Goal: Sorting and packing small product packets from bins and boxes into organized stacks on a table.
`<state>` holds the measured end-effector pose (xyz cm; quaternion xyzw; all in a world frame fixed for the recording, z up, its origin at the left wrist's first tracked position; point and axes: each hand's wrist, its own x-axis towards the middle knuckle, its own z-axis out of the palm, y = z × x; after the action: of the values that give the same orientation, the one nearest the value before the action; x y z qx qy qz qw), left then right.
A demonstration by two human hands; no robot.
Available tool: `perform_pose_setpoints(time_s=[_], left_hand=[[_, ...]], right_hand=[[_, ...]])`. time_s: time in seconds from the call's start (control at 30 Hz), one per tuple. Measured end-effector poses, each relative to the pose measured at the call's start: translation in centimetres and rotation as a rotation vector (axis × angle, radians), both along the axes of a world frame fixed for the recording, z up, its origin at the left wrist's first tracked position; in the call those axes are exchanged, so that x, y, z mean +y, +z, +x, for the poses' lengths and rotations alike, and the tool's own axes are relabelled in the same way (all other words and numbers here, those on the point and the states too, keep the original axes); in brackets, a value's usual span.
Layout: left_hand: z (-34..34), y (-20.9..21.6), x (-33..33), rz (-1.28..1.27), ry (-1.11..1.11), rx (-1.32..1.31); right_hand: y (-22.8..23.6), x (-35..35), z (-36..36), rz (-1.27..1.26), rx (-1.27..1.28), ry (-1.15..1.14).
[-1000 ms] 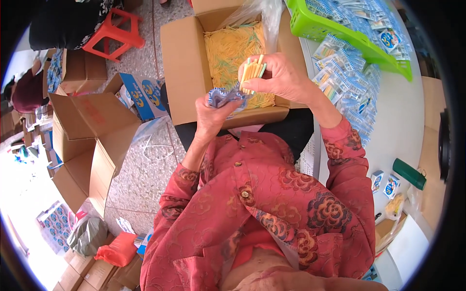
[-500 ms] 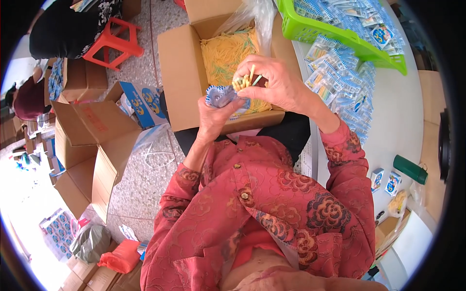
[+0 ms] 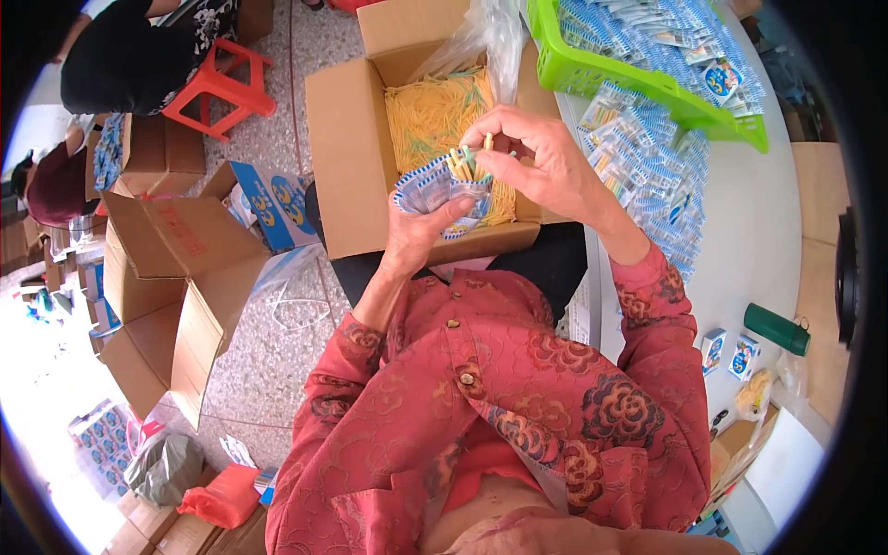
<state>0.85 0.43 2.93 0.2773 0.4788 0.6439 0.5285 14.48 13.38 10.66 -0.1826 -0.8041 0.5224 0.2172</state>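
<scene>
My left hand point(image 3: 413, 231) is closed round several small clear packets point(image 3: 424, 189) with blue-and-white striped edges, fanned out beyond the thumb. A bunch of thin yellow and green sticks point(image 3: 460, 166) stands in the mouth of the front packet, their ends poking out. At that mouth, my right hand point(image 3: 552, 174) has thumb and fingers closed on some of the sticks. Both hands are over the near part of an open cardboard box point(image 3: 344, 171), which holds a heap of loose yellow and green sticks point(image 3: 430, 116). The packet's lower part is partly covered by my left thumb.
On the right, a pale table point(image 3: 749, 222) bears a pile of filled packets point(image 3: 652, 180), a green plastic basket point(image 3: 601, 74) and a dark green bottle point(image 3: 775, 328). Open cartons point(image 3: 190, 250) stand at left. A person sits beyond, by a red stool point(image 3: 217, 91).
The bunch of sticks has gone from my right hand's grasp into the packet's mouth. My right hand has shifted slightly right, and the left hand's packets have turned and spread.
</scene>
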Motion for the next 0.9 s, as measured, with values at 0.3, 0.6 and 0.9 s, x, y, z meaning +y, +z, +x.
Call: perform_pose_setpoints(time_s=[0.3,0.6,0.9], left_hand=[[0.1,-0.2,-0.1,-0.005,0.001,0.027],[-0.1,0.6,0.5,0.098,-0.002,-0.072],[-0.1,1.6,0.4,0.109,0.049,-0.022]], right_hand=[[0.7,0.0,0.1,-0.213,0.180,-0.089],[-0.4,0.6,1.9,-0.184,-0.066,-0.014],[0.9,0.7,2.0,0.158,-0.053,-0.073]])
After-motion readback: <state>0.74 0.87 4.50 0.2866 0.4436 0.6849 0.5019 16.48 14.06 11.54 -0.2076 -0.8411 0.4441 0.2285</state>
